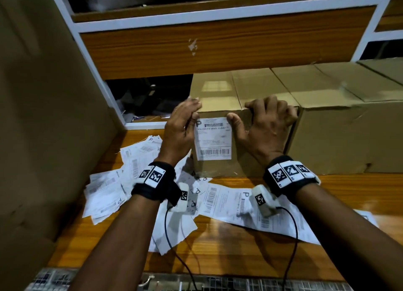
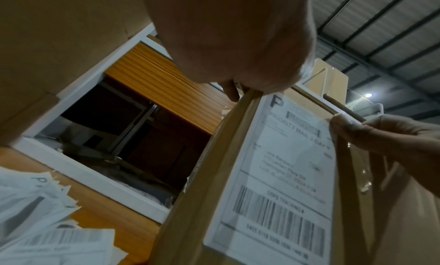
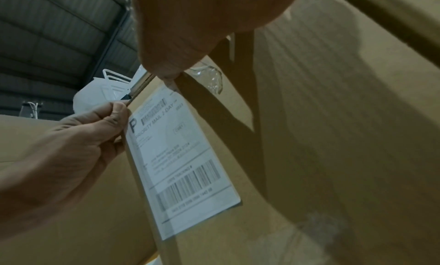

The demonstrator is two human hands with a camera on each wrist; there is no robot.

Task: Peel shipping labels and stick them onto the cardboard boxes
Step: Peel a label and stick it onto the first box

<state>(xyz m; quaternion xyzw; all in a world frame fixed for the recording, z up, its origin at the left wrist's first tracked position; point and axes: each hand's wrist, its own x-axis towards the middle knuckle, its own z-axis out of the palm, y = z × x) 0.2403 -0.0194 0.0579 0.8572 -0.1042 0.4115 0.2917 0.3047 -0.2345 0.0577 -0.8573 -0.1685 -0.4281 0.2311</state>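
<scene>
We hold the cardboard box (image 1: 244, 94) upright on the tabletop (image 1: 218, 258), its shipping label (image 1: 213, 138) flat on the near face. Our left hand (image 1: 181, 125) stands vertical at the box's left corner, fingers straight over the top edge, thumb beside the label's upper left corner. Our right hand (image 1: 266, 125) hooks curled fingers over the top edge, thumb pressed on the label's upper right corner. Loose label sheets (image 1: 122, 181) lie below.

Passage left of the labelled box (image 1: 220, 99) is narrowed by a tall carton (image 1: 43, 107); right is blocked by the neighbouring box (image 1: 340, 125)
</scene>
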